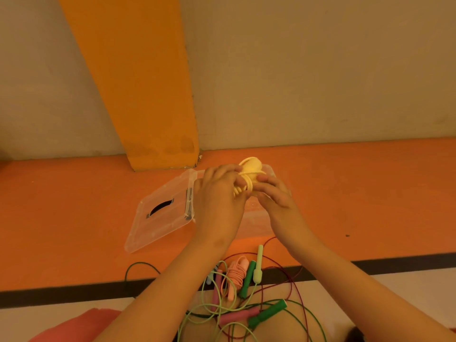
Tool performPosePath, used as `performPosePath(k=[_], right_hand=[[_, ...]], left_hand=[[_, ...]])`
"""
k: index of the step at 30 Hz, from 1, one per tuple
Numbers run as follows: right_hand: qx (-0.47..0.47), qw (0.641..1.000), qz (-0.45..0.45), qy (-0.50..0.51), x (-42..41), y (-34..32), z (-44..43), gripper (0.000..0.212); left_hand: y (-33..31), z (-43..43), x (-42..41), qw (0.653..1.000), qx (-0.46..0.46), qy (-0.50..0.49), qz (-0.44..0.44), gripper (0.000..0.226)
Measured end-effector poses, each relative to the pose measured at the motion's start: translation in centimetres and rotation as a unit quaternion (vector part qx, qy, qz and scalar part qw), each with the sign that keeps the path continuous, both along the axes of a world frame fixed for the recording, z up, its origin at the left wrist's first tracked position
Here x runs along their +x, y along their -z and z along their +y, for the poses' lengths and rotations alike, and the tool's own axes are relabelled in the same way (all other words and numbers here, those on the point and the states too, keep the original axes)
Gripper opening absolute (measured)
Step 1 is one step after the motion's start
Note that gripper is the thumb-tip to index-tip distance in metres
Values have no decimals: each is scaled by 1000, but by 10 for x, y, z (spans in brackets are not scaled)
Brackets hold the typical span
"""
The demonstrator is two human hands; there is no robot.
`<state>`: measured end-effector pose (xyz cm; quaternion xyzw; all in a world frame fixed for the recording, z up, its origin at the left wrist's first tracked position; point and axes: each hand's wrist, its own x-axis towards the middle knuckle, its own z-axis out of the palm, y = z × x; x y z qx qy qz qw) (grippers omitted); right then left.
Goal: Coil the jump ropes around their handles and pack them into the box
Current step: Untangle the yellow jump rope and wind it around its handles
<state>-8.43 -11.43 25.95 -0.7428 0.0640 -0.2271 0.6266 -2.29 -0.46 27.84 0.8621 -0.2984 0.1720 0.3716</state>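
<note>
A yellow jump rope (249, 174) is wound in loops around its handles, held above the clear plastic box (256, 222). My left hand (217, 196) grips the coiled bundle from the left. My right hand (274, 193) pinches it from the right. The box stands open on the orange floor, and its clear lid (160, 213) lies flat to the left. Loose ropes lie in a tangle near me: a coiled pink rope (235, 275), dark green handles (267, 313), a pale green handle (258, 267) and pink handles (238, 314).
A dark red cord (291, 287) and thin green cords (138, 266) loop over the floor and a black stripe (74, 292). An orange pillar (148, 95) and a beige wall stand behind the box. A pink cloth (81, 324) lies at bottom left.
</note>
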Motion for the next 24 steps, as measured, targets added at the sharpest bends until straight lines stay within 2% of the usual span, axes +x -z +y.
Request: performPosePath(k=[4, 7, 8, 10, 13, 15, 17, 20, 24], right_hand=[[-124, 992, -12, 34, 3, 3, -2, 26], [-210, 973, -45, 86, 3, 3, 1, 18], [-243, 961, -64, 113, 3, 4, 4, 20], [-262, 948, -84, 157, 1, 5, 8, 38], [-177, 965, -11, 191, 0, 4, 4, 66], [-18, 989, 70, 131, 1, 0, 0, 78], [106, 984, 136, 49, 3, -1, 0, 85], [97, 987, 126, 3, 5, 2, 3, 68], [97, 990, 80, 67, 8, 0, -3, 32]], left_hand=[[3, -3, 1, 999, -44, -11, 27, 25], [4, -4, -2, 999, -39, 2, 30, 19], [5, -4, -2, 999, -35, 7, 36, 16], [7, -5, -1, 996, -49, 15, 71, 10], [6, -8, 3, 973, -122, 10, 195, 7], [7, -10, 9, 947, -170, 13, 273, 14], [12, -12, 11, 923, -196, 33, 330, 27], [15, -15, 1, 909, -190, 64, 365, 21], [12, -18, -12, 910, -196, 103, 351, 17]])
